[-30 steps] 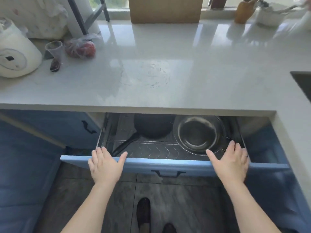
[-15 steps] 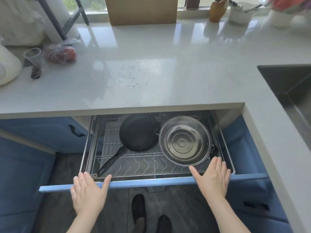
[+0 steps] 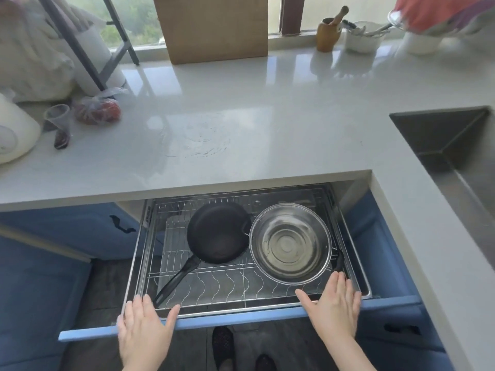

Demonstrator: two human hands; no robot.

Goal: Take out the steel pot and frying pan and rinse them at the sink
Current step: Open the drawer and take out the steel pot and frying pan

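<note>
A blue-fronted drawer (image 3: 241, 321) stands pulled out under the counter, with a wire rack inside. In the rack a black frying pan (image 3: 218, 232) lies on the left, its handle pointing toward the front left corner. A shiny steel pot (image 3: 290, 243) sits to its right, touching the pan's rim. My left hand (image 3: 144, 330) rests flat on the drawer's front edge near the pan handle's tip. My right hand (image 3: 333, 307) rests flat on the front edge just below the pot. Neither hand holds anything. The dark steel sink (image 3: 452, 153) is sunk into the counter at the right.
A pale countertop (image 3: 241, 124) spans the view, with a wet patch near its middle. At the left stand a white appliance (image 3: 13, 135), a plastic cup (image 3: 57, 121) and a bag of tomatoes (image 3: 97, 111). A cardboard box (image 3: 214, 28), a wooden mortar (image 3: 328, 33) and white bowls line the window.
The drawer has slid further out, exposing the whole pan and pot. Both hands came back toward me with its front edge. The view shifted right, showing more of the sink.
</note>
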